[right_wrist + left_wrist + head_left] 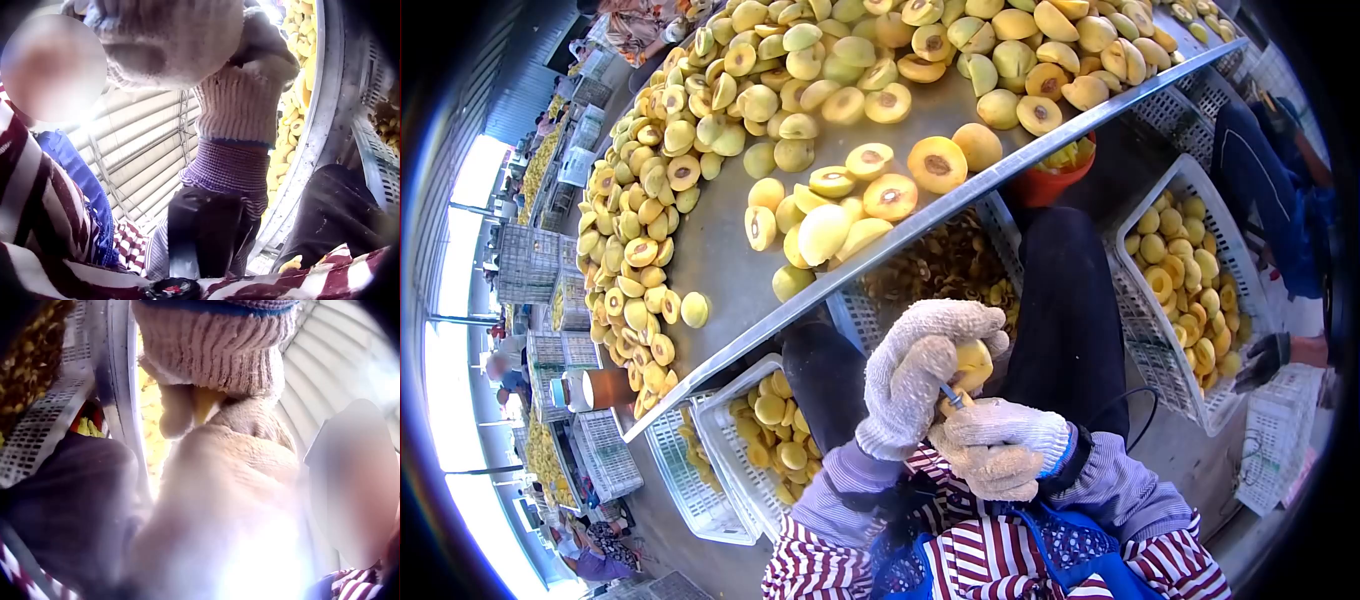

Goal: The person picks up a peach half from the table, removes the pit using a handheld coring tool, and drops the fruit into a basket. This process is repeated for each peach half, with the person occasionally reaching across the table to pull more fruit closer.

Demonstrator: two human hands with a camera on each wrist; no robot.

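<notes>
My gloved left hand grips a yellow peach above my lap. Its fingers wrap over the top, so only part of the fruit shows. Just below, my gloved right hand holds a small tool with a slim metal shaft pointing at the peach. The right fingers hide most of the tool, and I cannot tell its exact kind. In the left wrist view, a yellow patch of the peach shows between the gloves. The right wrist view has the left glove's ribbed cuff behind the right glove.
A metal table heaped with halved peaches stands ahead, its raised edge slanting across. Below it sits a crate of dark scraps. Peach-filled crates stand left and right. An orange bucket is near my knee.
</notes>
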